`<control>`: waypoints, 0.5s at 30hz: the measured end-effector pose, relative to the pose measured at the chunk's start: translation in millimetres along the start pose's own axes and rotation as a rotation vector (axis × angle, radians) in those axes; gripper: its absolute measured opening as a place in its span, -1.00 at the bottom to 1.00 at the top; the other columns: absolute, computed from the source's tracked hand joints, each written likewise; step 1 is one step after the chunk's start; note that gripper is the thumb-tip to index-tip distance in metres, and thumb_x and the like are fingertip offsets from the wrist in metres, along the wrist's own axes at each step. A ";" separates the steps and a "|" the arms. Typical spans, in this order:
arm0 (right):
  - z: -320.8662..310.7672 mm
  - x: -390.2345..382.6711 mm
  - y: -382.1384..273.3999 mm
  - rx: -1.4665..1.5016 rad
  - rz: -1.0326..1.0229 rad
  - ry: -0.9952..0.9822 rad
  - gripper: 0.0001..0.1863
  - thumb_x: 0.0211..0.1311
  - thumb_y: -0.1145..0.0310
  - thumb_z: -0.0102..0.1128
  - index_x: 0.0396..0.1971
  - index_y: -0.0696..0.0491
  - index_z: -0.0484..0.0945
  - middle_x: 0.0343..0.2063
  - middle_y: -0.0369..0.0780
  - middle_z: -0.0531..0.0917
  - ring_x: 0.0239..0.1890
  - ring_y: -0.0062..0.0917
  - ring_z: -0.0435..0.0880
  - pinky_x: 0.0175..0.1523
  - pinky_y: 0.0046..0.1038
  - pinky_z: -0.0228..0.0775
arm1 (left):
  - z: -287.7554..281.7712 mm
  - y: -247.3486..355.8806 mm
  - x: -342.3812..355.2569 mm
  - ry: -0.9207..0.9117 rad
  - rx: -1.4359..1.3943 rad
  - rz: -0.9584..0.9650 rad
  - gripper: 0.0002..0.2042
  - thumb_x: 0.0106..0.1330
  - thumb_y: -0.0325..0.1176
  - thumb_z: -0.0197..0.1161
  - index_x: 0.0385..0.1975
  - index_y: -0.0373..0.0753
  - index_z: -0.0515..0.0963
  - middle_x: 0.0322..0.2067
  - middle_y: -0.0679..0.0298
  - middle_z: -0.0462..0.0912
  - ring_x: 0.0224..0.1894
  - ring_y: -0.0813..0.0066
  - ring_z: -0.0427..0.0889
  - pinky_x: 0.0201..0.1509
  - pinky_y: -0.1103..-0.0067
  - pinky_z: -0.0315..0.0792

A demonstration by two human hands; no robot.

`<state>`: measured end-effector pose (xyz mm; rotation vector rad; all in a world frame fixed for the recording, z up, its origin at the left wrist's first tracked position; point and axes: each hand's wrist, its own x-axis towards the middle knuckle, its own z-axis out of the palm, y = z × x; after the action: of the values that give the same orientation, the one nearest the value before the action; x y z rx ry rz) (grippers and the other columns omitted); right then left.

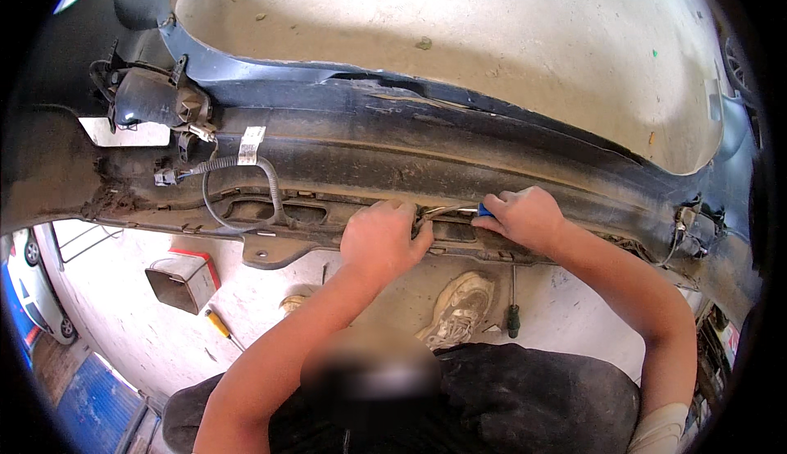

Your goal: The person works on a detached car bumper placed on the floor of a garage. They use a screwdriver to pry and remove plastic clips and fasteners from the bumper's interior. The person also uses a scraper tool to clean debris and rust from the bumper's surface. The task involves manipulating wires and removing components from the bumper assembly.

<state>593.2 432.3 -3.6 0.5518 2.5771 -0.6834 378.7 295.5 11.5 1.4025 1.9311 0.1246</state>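
Along the near edge of a dark car bumper, the left hand rests with fingers curled; whether they pinch anything I cannot tell. To its right, the right hand wraps its fingers around a blue-handled tool, shaft pointing left. Farther off, a white label, its print too small to read, sits on a ribbed cable.

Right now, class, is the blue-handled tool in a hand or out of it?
In a hand: the right hand grips the blue-handled tool, whose metal shaft sticks out toward the left hand.
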 end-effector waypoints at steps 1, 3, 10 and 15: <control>3.1 -0.3 1.2 -0.035 -0.026 0.047 -0.54 0.23 -0.13 0.12 -0.47 0.02 0.51 -0.66 -0.17 0.59 -0.59 -0.24 0.64 -0.51 -0.26 0.46 | -1.2 -0.1 -0.3 0.013 -0.011 0.024 -0.71 0.20 -0.11 0.20 -0.52 -0.23 0.59 -0.51 0.11 0.60 -0.40 0.06 0.63 -0.33 0.25 0.51; 9.6 -1.6 4.4 -0.076 -0.069 0.116 -0.56 0.22 -0.12 0.14 -0.49 0.01 0.50 -0.68 -0.20 0.57 -0.62 -0.29 0.63 -0.55 -0.29 0.44 | -3.9 0.1 -0.8 0.039 -0.034 0.073 -0.72 0.19 -0.12 0.20 -0.51 -0.23 0.60 -0.49 0.12 0.60 -0.38 0.07 0.64 -0.31 0.26 0.52; 3.7 7.6 2.9 -0.114 -0.056 0.174 -0.56 0.21 -0.11 0.15 -0.49 0.02 0.53 -0.68 -0.18 0.56 -0.56 -0.30 0.65 -0.49 -0.29 0.47 | 0.8 -6.8 -2.6 0.017 -0.013 0.096 -0.74 0.18 -0.14 0.18 -0.50 -0.22 0.60 -0.43 0.11 0.59 -0.31 0.07 0.63 -0.24 0.26 0.52; -0.7 16.6 5.6 0.237 0.142 -0.250 -0.39 0.28 -0.22 0.00 -0.46 0.11 0.60 -0.60 -0.04 0.62 -0.42 -0.17 0.67 -0.29 -0.14 0.47 | -6.2 -0.9 -1.4 0.040 -0.015 0.054 -0.76 0.19 -0.20 0.16 -0.41 -0.27 0.56 -0.36 0.10 0.57 -0.26 0.04 0.60 -0.18 0.20 0.50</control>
<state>581.7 441.6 -13.1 0.6699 2.2182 -0.9501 374.5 295.9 16.3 1.4527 1.9209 0.1934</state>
